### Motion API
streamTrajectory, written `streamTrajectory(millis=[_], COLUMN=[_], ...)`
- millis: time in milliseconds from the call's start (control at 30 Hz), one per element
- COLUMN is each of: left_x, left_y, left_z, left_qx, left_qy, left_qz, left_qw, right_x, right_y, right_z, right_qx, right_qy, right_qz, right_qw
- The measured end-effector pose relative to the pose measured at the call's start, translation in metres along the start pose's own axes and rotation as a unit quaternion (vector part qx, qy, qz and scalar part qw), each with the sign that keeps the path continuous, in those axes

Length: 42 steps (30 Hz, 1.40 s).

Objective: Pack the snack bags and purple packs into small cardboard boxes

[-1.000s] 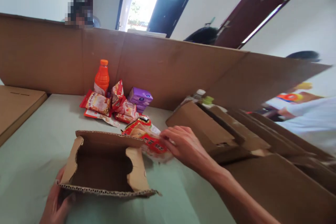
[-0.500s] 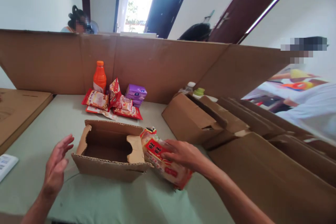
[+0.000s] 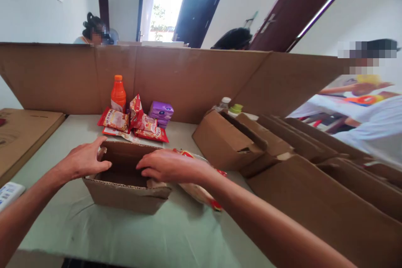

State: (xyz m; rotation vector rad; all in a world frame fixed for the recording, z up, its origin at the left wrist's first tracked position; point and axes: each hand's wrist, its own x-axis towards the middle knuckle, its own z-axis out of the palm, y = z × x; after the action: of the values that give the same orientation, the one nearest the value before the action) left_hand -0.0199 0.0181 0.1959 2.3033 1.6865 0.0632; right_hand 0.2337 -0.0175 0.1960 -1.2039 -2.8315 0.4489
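An open cardboard box (image 3: 125, 197) stands on the pale green tablecloth, and its visible inside is bare. My left hand (image 3: 84, 160) is at the box's left end, thumb and fingers apart around the end flap. Over the right end reaches my right hand (image 3: 166, 166), fingers stretched into the opening and hiding most of that flap. Whether its fingertips touch the cardboard, I cannot tell. A red and clear snack package (image 3: 201, 194) lies to the right of the box, partly covered by my right forearm.
Behind the box are red snack bags (image 3: 116, 119), an orange bottle (image 3: 118, 94) and purple packs (image 3: 161, 111). Cardboard boxes (image 3: 226, 140) line the right side. A flat carton (image 3: 28, 142) and white device (image 3: 9, 194) lie left. A cardboard partition (image 3: 182, 79) crosses the back; people are beyond.
My right hand has left the snack package and moved left over the box's right end. My left hand has moved up and right to the left end. The package lies rotated slightly.
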Motion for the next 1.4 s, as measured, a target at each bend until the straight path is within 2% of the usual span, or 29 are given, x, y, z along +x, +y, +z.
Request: streamTrajectory(millis=[67, 100, 167, 233, 333, 400, 533, 633, 733, 867, 933, 1000, 1100, 1200, 1300, 1400], left_x=[-0.002, -0.004, -0.008, -0.011, -0.016, -0.018, -0.026, -0.031, -0.035, -0.039, -0.04, -0.041, -0.043, -0.048, -0.054, -0.058], left_y=[-0.005, -0.008, -0.014, -0.021, -0.027, -0.029, -0.032, -0.037, -0.042, -0.044, -0.045, -0.045, -0.046, -0.044, -0.037, -0.028], left_z=[0.003, 0.004, 0.007, 0.01, 0.013, 0.013, 0.015, 0.018, 0.02, 0.022, 0.024, 0.028, 0.037, 0.045, 0.047, 0.044], left_qx=[-0.023, -0.045, -0.101, -0.163, -0.232, -0.254, -0.265, -0.227, -0.194, -0.159, -0.137, -0.129, -0.15, -0.179, -0.203, -0.236], left_qy=[0.007, 0.013, 0.032, 0.043, 0.043, 0.053, 0.097, 0.1, 0.077, 0.053, 0.058, 0.074, 0.103, 0.104, 0.076, 0.061], left_qz=[0.013, 0.022, 0.039, 0.05, 0.053, 0.052, 0.05, 0.047, 0.044, 0.023, 0.038, 0.062, 0.059, 0.029, -0.002, -0.026], left_qw=[1.0, 0.999, 0.994, 0.984, 0.97, 0.964, 0.958, 0.968, 0.977, 0.986, 0.988, 0.987, 0.981, 0.978, 0.976, 0.97], right_x=[0.014, 0.013, -0.003, -0.032, -0.074, -0.091, -0.097, -0.091, -0.091, -0.1, -0.105, -0.108, -0.104, -0.098, -0.096, -0.103], right_y=[0.0, 0.002, 0.008, 0.018, 0.032, 0.039, 0.042, 0.04, 0.035, 0.04, 0.057, 0.085, 0.139, 0.179, 0.187, 0.174], right_z=[-0.005, -0.006, -0.006, -0.001, 0.02, 0.042, 0.08, 0.092, 0.092, 0.083, 0.076, 0.068, 0.063, 0.07, 0.084, 0.091], right_qx=[-0.024, -0.025, -0.003, 0.041, 0.112, 0.153, 0.206, 0.222, 0.219, 0.211, 0.197, 0.174, 0.157, 0.183, 0.237, 0.266], right_qy=[-0.067, -0.065, -0.023, 0.029, 0.073, 0.096, 0.16, 0.181, 0.176, 0.21, 0.244, 0.267, 0.236, 0.167, 0.1, 0.082], right_qz=[0.003, 0.002, -0.007, 0.0, 0.059, 0.082, 0.097, 0.123, 0.137, 0.12, 0.136, 0.19, 0.289, 0.333, 0.33, 0.33], right_qw=[0.997, 0.998, 1.0, 0.999, 0.989, 0.98, 0.96, 0.95, 0.95, 0.947, 0.94, 0.929, 0.915, 0.91, 0.908, 0.902])
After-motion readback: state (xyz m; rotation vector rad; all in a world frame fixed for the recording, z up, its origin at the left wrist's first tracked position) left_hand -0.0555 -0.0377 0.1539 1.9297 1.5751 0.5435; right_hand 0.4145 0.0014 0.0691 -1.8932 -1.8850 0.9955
